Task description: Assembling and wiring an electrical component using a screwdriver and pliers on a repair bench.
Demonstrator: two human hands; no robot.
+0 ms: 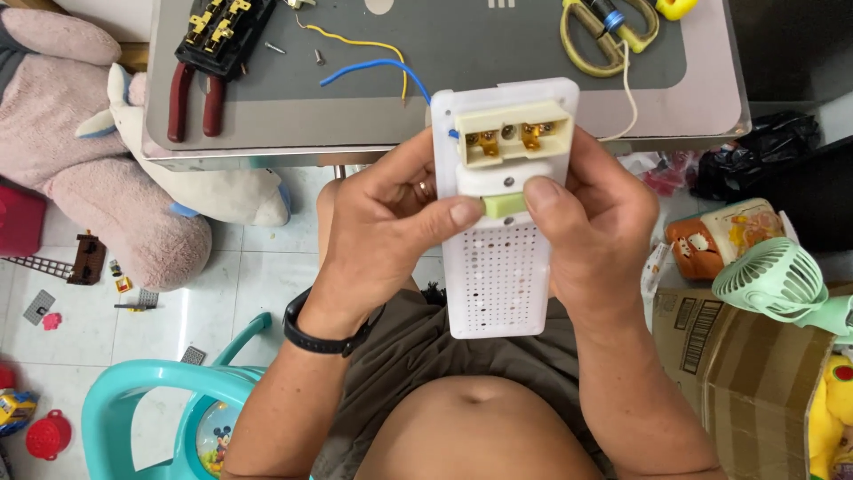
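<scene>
White perforated plastic panel (498, 276) sits upright above your lap, gripped by your left hand (391, 222) and right hand (595, 231), both thumbs pressing its small green tab (504, 205).

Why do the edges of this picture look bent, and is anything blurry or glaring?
Head view: the wide lens bows the table edge; the white perforated panel between left hand and right hand is sharp; soft daylight, with mild glare on the floor tiles.

A brown cardboard box (724, 373) (white barcode label (700, 333) on its flap) sits at the lower right, possibly on the floor.
</scene>
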